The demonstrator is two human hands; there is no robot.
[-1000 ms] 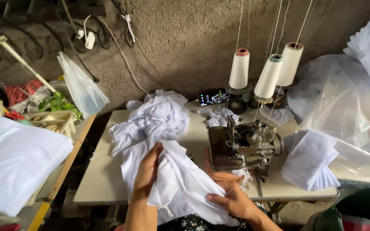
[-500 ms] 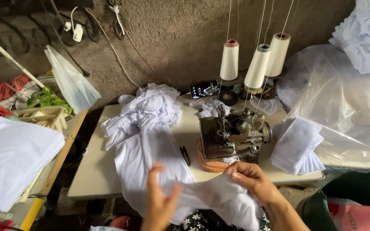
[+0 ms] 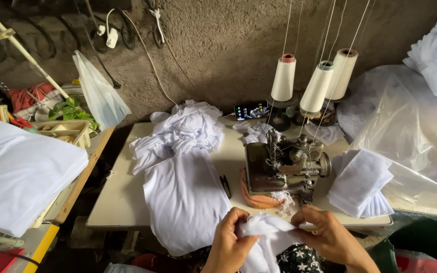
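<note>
White cloth [image 3: 266, 235] sits bunched at bottom centre of the frame, held off the table edge between both hands. Left hand [image 3: 228, 242] grips its left side, fingers curled around a fold, thumb on top. Right hand [image 3: 330, 235] pinches the right side of the same piece, fingers closed over the fabric. The cloth hangs down between the wrists over a dark flowered garment [image 3: 299, 258] at the bottom edge. Just above the hands, on the table [image 3: 117, 202], stands a grey sewing machine [image 3: 284, 169] with an orange pad [image 3: 256, 197] under its left end and white scraps [image 3: 284, 198] at its front. Left of the machine a long white garment [image 3: 185, 197] lies flat and runs over the near table edge; dark scissors [image 3: 225, 185] lie between it and the machine. Behind that garment, a crumpled white pile [image 3: 183, 131] fills the back of the table. Three thread cones [image 3: 312, 81] stand behind the machine, upper centre-right, threads running straight up out of frame. A phone [image 3: 251, 110] leans against the wall beside them. Right of the machine, a folded white stack [image 3: 360, 182] rests at the table's right end, with clear plastic sheeting [image 3: 405, 126] beyond it. Far left, a large folded white stack [image 3: 21, 177] lies on a side bench; above it, a clear bag [image 3: 99, 93] hangs near green leaves [image 3: 69, 110].
</note>
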